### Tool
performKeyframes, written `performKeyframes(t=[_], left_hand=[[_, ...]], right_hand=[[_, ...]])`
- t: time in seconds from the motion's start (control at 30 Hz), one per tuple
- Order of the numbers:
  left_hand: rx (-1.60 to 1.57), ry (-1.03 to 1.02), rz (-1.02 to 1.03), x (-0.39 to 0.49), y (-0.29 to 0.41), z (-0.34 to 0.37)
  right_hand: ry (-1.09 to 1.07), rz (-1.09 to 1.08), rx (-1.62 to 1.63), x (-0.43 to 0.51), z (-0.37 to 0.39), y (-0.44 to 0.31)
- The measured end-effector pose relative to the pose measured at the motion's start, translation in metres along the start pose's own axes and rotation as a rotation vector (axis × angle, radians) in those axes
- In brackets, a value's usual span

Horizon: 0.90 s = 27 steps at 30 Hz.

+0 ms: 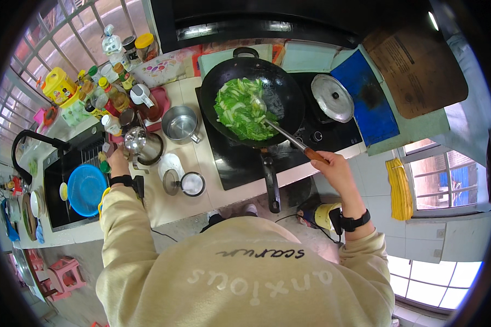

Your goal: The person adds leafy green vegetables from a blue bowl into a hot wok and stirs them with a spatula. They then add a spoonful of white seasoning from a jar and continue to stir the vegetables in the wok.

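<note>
My right hand (332, 168) grips the wooden handle of a metal ladle (286, 133), whose head rests among chopped leafy greens (241, 110). The greens lie in a black wok (284, 90) on the black glass cooktop (235, 171). At the left, my left hand (118, 160) reaches in among the seasonings by the sink. A small green cap (105, 166) shows against its fingers; whether the hand holds that container is hard to see. Just right of this hand stands a shiny metal pot (149, 147). A jar of white grains (192, 184) sits nearer me, its lid raised.
A steel saucepan (180, 124) stands left of the wok. Several seasoning bottles (116, 98) crowd the back left. A blue basin (87, 190) sits in the black sink (57, 208). The wok's handle (271, 184) juts past the counter edge. A metal lid (331, 98) lies right of the wok.
</note>
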State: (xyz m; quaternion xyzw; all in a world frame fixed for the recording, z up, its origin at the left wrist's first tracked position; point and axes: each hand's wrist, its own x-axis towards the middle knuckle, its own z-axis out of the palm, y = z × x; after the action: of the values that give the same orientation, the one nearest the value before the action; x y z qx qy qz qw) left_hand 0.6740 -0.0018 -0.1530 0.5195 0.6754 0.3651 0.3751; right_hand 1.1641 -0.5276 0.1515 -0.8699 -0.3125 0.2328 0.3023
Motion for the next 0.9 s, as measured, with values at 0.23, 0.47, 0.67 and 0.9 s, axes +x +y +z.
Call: performKeyframes(t=[0.23,0.47,0.67,0.9], left_hand=[[-0.078,0.169,-0.008,-0.024,0.029,0.001],[-0.063,0.340,0.008,-0.055,0.078,-0.014],[-0.259,0.326,0.220,-0.109,0.135,-0.040],[-0.630,0.119,0.244,-0.237,0.224,-0.096]], right_hand=[[0.072,-0.093,0.000,-0.006,-0.006,-0.003],[0.398,-0.378,-0.487,0.004,-0.016,-0.022],[0.480,-0.338,-0.685,0.028,-0.014,-0.008],[0.132,-0.351,-0.241,0.076,-0.001,0.021]])
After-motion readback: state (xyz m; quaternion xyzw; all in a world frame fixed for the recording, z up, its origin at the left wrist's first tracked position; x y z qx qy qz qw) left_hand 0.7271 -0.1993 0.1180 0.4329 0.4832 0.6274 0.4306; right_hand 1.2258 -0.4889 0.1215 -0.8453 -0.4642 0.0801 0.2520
